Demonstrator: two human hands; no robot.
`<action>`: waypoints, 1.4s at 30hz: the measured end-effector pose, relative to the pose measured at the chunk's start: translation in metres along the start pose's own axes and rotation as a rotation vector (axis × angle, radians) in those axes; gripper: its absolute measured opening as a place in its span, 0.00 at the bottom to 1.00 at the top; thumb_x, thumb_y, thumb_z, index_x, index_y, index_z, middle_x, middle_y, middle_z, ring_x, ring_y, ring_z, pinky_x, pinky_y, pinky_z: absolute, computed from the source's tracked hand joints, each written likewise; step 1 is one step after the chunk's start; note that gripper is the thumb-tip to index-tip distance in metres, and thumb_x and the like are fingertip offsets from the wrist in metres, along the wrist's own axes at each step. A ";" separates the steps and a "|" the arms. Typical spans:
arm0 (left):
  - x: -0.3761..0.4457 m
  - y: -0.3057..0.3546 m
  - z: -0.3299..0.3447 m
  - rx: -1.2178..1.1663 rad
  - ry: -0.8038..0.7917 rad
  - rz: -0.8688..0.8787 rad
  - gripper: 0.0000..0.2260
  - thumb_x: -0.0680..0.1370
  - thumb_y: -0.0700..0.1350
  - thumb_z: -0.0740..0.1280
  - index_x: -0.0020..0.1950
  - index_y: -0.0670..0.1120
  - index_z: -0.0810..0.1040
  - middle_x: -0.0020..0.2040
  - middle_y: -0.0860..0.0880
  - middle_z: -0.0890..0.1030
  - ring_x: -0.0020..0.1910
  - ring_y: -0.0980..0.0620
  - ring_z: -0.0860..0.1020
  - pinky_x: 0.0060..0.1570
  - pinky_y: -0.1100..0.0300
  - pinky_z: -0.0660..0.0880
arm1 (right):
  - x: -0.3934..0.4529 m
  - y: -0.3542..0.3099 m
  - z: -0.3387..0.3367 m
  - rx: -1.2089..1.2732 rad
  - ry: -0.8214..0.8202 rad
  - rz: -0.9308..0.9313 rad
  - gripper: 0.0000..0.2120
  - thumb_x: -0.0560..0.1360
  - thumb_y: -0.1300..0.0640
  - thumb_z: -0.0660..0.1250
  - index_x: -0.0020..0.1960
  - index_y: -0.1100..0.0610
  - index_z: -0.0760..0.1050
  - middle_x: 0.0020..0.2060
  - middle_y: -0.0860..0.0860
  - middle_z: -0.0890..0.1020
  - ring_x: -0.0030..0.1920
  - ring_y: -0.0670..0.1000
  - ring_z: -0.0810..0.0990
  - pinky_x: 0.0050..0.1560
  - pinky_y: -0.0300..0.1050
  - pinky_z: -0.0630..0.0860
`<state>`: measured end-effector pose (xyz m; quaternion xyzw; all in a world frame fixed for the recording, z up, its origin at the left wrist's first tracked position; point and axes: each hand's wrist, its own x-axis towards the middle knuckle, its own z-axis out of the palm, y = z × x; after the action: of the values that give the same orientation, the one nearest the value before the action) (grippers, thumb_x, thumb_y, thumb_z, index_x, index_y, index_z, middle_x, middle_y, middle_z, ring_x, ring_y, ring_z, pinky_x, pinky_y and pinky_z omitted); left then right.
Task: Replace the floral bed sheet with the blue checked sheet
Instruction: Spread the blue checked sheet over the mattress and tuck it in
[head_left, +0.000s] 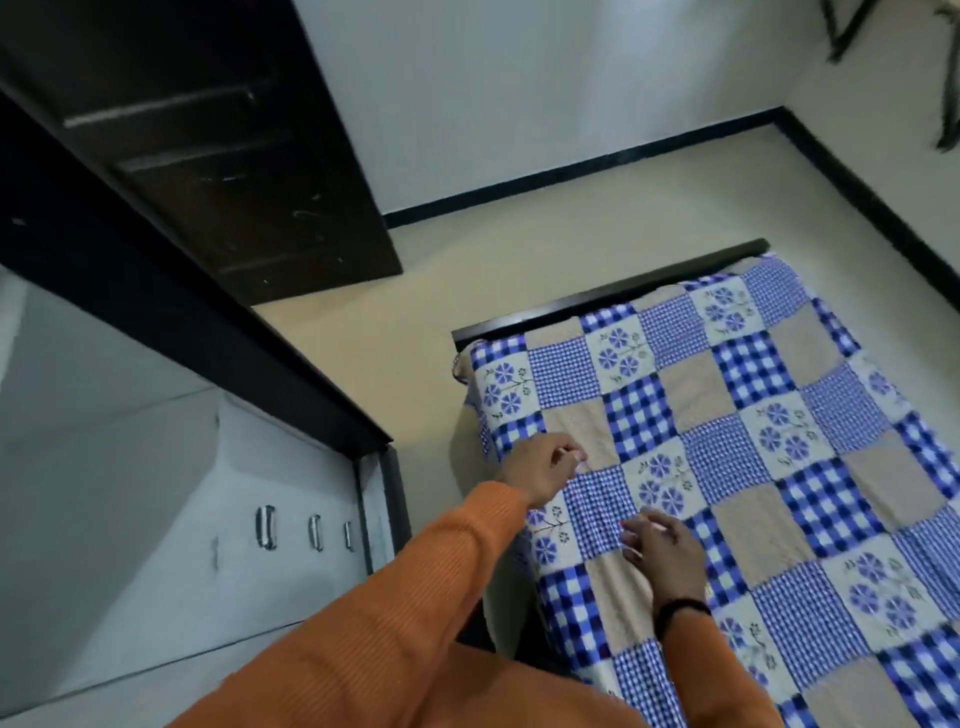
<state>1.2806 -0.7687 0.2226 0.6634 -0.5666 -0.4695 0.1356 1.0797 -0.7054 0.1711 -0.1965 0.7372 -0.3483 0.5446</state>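
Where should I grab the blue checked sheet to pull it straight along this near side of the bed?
Take the blue checked sheet at its hanging left edge, just beyond the left hand, where it drapes over the mattress side. Come from the floor side, pinching the overhang, thumb on top. On the bed it lies flat, offering little for a grip. The right hand rests on it.

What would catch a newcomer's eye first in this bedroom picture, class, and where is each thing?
The blue checked patchwork sheet, with gingham, beige and flower squares, covers the bed on the right. Near its left edge, the left hand in an orange ribbed sleeve has fingers curled at the cloth, and the right hand lies on it. A dark wooden door stands upper left.
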 end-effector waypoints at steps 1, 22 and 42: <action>0.010 -0.003 -0.016 -0.011 0.001 -0.015 0.10 0.84 0.49 0.62 0.57 0.50 0.83 0.51 0.51 0.85 0.44 0.58 0.80 0.46 0.63 0.76 | 0.010 -0.016 0.018 0.004 -0.015 0.006 0.09 0.80 0.63 0.69 0.60 0.60 0.77 0.46 0.59 0.86 0.44 0.58 0.84 0.46 0.51 0.81; 0.334 0.041 -0.373 0.043 -0.112 0.099 0.10 0.80 0.53 0.69 0.58 0.51 0.82 0.51 0.52 0.85 0.49 0.55 0.83 0.57 0.55 0.79 | 0.171 -0.309 0.332 0.422 0.287 -0.211 0.08 0.77 0.60 0.72 0.56 0.56 0.80 0.48 0.57 0.86 0.47 0.54 0.86 0.51 0.50 0.84; 0.725 0.299 -0.402 0.360 -0.756 0.767 0.08 0.74 0.41 0.76 0.49 0.53 0.85 0.41 0.53 0.86 0.39 0.57 0.83 0.39 0.66 0.78 | 0.316 -0.484 0.345 0.503 1.125 -0.075 0.10 0.79 0.57 0.70 0.60 0.53 0.77 0.48 0.52 0.85 0.43 0.48 0.85 0.46 0.47 0.82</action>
<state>1.3459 -1.6438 0.3057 0.2083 -0.8474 -0.4874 -0.0311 1.2567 -1.3488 0.2561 0.1262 0.7992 -0.5808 0.0894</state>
